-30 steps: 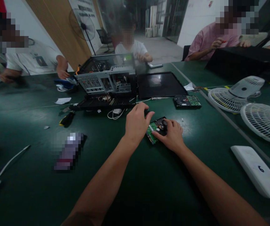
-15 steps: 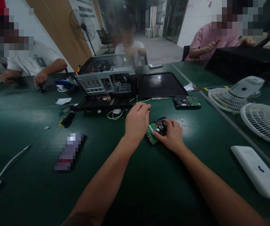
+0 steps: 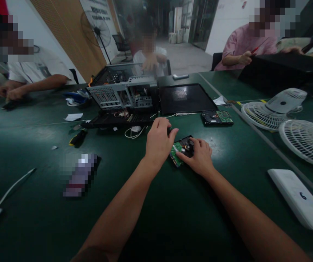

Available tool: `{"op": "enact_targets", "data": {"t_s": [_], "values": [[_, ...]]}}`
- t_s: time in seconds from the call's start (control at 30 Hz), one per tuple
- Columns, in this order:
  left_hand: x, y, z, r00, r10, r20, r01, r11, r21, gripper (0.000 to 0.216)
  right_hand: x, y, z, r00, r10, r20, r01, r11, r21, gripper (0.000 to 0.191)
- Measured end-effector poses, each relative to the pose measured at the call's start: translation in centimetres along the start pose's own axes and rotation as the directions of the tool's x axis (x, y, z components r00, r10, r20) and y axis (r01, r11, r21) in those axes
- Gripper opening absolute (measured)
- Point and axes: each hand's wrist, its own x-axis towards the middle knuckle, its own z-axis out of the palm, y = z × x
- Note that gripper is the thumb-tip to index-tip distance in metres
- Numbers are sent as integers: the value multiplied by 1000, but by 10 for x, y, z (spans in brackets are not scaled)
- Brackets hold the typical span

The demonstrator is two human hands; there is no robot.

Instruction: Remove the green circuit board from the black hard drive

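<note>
A hard drive [image 3: 182, 147] with a green circuit board facing up lies on the green table [image 3: 156, 203] in front of me. My right hand [image 3: 197, 157] rests on its near right part, fingers pressed flat on it. My left hand [image 3: 159, 142] hovers at the drive's left edge, fingers curled down to the table; what they pinch is hidden. An opened computer case [image 3: 123, 94] stands just behind, with a black side panel [image 3: 185, 98] lying to its right.
A second hard drive [image 3: 217, 118] and a thin screwdriver [image 3: 185, 114] lie beyond. A yellow-handled screwdriver [image 3: 78, 138] is at the left. Two white fans [image 3: 276, 109] and a white device [image 3: 298, 198] sit at the right. Other people work around the table.
My left hand's fingers shifted slightly over the table by the drive. The right hand stayed on the drive. The person at far left drew their hands leftward.
</note>
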Motion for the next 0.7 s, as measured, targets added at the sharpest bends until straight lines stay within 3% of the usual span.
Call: {"op": "enact_targets", "data": {"t_s": [0.3, 0.5, 0.7], "values": [[0, 3, -5, 999, 49, 0, -49, 991, 124, 14, 0, 1, 0, 1000, -14, -2, 14, 1000, -5, 82], [0, 3, -5, 995, 87, 48, -91, 992, 91, 22, 0, 1, 0, 1000, -12, 2, 12, 1000, -7, 82], [1, 3, -4, 997, 51, 54, -56, 995, 85, 12, 0, 2, 2, 1000, -11, -3, 11, 1000, -6, 83]]}}
